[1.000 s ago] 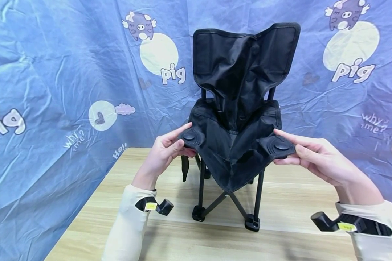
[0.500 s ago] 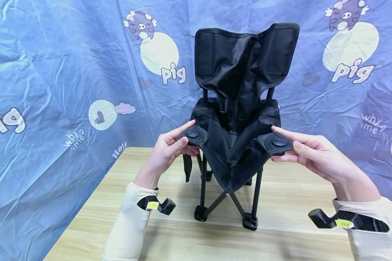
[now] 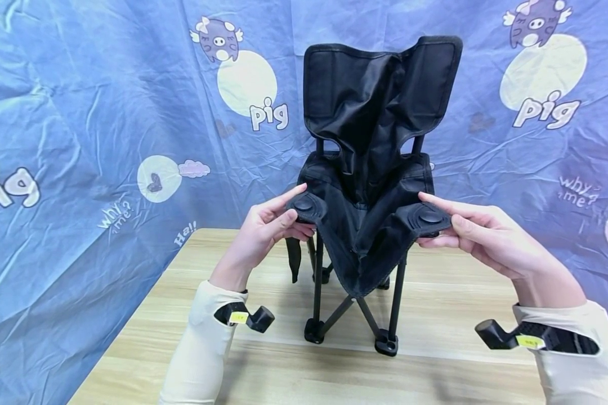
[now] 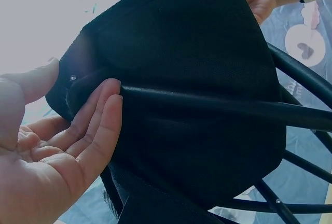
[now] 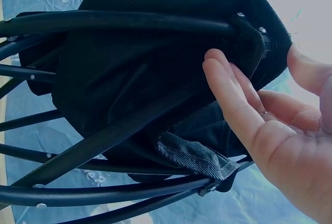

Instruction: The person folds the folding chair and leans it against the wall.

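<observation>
A black fabric folding chair point(image 3: 357, 239) stands upright and partly folded, its seat sagging into a V. My left hand point(image 3: 260, 233) holds the seat's left front corner point(image 3: 305, 207), thumb at the edge and fingers around and beneath. On the other side, my right hand point(image 3: 494, 239) grips the right front corner point(image 3: 429, 218) in the same way. From below, the left wrist view shows the left hand's fingers point(image 4: 98, 123) against the seat's underside. In the right wrist view, a frame tube ends in a black bracket point(image 5: 248, 45) close to the right fingers point(image 5: 231, 89).
The chair's feet rest on a light wooden table point(image 3: 263, 360). A black strap point(image 3: 294, 260) hangs at its left side. Behind the table hangs a blue patterned curtain point(image 3: 106, 112). Crossed leg tubes point(image 3: 336, 315) join below the front of the seat.
Both hands have moved slightly inward with the seat corners, so these are closer together. The front feet have also drawn a little nearer each other.
</observation>
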Action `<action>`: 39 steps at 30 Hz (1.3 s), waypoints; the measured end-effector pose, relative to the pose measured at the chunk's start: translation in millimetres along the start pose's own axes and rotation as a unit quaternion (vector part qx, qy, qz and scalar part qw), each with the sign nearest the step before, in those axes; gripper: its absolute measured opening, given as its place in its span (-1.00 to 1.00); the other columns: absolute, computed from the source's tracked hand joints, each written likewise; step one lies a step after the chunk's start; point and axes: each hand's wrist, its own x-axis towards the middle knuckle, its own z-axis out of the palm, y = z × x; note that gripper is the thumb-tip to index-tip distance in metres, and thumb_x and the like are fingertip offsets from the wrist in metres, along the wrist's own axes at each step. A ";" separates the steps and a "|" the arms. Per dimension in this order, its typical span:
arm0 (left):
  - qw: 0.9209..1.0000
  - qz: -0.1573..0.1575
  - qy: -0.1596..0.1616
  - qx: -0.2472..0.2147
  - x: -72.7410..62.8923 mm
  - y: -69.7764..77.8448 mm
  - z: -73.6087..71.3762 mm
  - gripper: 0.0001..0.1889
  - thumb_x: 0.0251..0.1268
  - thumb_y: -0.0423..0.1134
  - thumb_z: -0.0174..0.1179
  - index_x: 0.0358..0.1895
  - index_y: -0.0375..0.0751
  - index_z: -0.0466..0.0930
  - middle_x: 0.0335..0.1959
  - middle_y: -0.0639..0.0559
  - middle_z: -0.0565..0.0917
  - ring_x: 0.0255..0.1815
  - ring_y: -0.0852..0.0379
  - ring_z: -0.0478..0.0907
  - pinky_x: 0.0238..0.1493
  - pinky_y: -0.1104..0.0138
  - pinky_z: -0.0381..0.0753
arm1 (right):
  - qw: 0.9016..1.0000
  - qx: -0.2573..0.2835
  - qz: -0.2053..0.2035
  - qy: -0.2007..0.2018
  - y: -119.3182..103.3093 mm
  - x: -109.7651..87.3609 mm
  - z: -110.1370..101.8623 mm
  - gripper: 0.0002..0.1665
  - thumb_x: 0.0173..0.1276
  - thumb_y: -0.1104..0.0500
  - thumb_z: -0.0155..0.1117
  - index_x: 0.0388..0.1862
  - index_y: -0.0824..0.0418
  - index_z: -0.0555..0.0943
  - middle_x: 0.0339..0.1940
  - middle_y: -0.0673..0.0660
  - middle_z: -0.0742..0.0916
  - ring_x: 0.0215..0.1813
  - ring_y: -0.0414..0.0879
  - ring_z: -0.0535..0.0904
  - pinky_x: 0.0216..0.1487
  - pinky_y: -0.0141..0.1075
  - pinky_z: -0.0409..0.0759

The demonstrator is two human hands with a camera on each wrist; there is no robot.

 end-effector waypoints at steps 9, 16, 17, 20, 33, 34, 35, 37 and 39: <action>1.000 -0.003 0.001 0.010 5.7 1.9 3.9 0.08 0.17 0.16 0.35 0.50 -0.54 0.02 -0.32 -0.03 0.76 -0.31 0.08 0.73 -0.17 0.27 0.71 | 0.999 0.032 -0.023 -0.023 2.6 5.6 -3.2 -0.41 0.59 0.49 -0.50 0.55 0.43 0.07 0.37 0.30 0.51 0.19 0.18 0.61 0.26 -0.16 0.51; 1.000 -0.001 0.001 0.020 9.5 3.6 7.0 0.08 0.16 0.18 0.34 0.50 -0.53 0.04 -0.33 -0.01 0.76 -0.34 0.07 0.73 -0.19 0.26 0.71 | 0.997 0.054 -0.037 -0.034 3.9 12.0 -1.8 -0.43 0.59 0.49 -0.47 0.54 0.45 0.08 0.37 0.33 0.51 0.20 0.20 0.60 0.27 -0.16 0.50; 1.000 0.000 0.002 0.022 10.0 3.9 7.6 0.07 0.16 0.18 0.34 0.50 -0.52 0.05 -0.33 -0.01 0.76 -0.34 0.06 0.73 -0.19 0.26 0.71 | 0.997 0.055 -0.037 -0.033 3.7 13.0 -1.3 -0.43 0.59 0.49 -0.46 0.54 0.45 0.09 0.37 0.32 0.51 0.20 0.20 0.60 0.27 -0.16 0.50; 1.000 0.001 0.002 0.030 11.6 4.8 10.0 0.06 0.15 0.18 0.34 0.50 -0.50 0.09 -0.32 -0.03 0.77 -0.32 0.05 0.74 -0.19 0.25 0.72 | 0.997 0.065 -0.038 -0.035 3.7 15.8 -0.3 -0.43 0.59 0.48 -0.46 0.54 0.45 0.09 0.38 0.33 0.50 0.21 0.21 0.59 0.27 -0.15 0.50; 1.000 -0.002 0.007 0.015 17.7 8.8 29.9 -0.43 0.47 -0.45 -0.07 0.51 -0.45 0.11 -0.31 -0.09 0.77 -0.32 0.08 0.74 -0.21 0.24 0.72 | 0.997 0.061 -0.038 -0.031 3.3 26.5 5.1 -0.43 0.60 0.47 -0.43 0.54 0.42 0.14 0.33 0.34 0.54 0.17 0.20 0.62 0.26 -0.17 0.51; 1.000 -0.002 0.007 0.013 17.9 9.1 31.4 -0.43 0.47 -0.46 -0.08 0.51 -0.44 0.11 -0.31 -0.09 0.76 -0.32 0.08 0.74 -0.21 0.24 0.72 | 0.997 0.059 -0.037 -0.030 3.4 26.9 5.4 -0.44 0.60 0.47 -0.43 0.54 0.42 0.14 0.33 0.33 0.55 0.17 0.19 0.62 0.25 -0.17 0.51; 1.000 -0.003 0.009 0.011 18.1 9.3 32.8 -0.43 0.47 -0.47 -0.09 0.51 -0.44 0.11 -0.31 -0.09 0.76 -0.32 0.08 0.74 -0.21 0.24 0.72 | 0.997 0.060 -0.037 -0.030 3.4 27.3 5.7 -0.44 0.61 0.47 -0.43 0.54 0.42 0.15 0.33 0.34 0.55 0.16 0.19 0.63 0.25 -0.16 0.52; 1.000 -0.004 0.010 0.010 18.8 9.5 35.4 -0.43 0.47 -0.49 -0.09 0.51 -0.44 0.11 -0.32 -0.09 0.76 -0.33 0.09 0.74 -0.22 0.25 0.72 | 0.997 0.060 -0.039 -0.030 3.3 27.6 6.0 -0.44 0.61 0.47 -0.42 0.53 0.42 0.15 0.31 0.34 0.56 0.16 0.19 0.63 0.24 -0.16 0.53; 1.000 -0.006 0.011 0.008 19.9 9.0 37.7 -0.43 0.46 -0.50 -0.10 0.51 -0.43 0.12 -0.32 -0.07 0.76 -0.33 0.09 0.74 -0.23 0.26 0.72 | 0.997 0.059 -0.039 -0.031 3.0 27.5 6.4 -0.44 0.61 0.46 -0.42 0.53 0.43 0.15 0.31 0.35 0.56 0.16 0.18 0.63 0.23 -0.15 0.53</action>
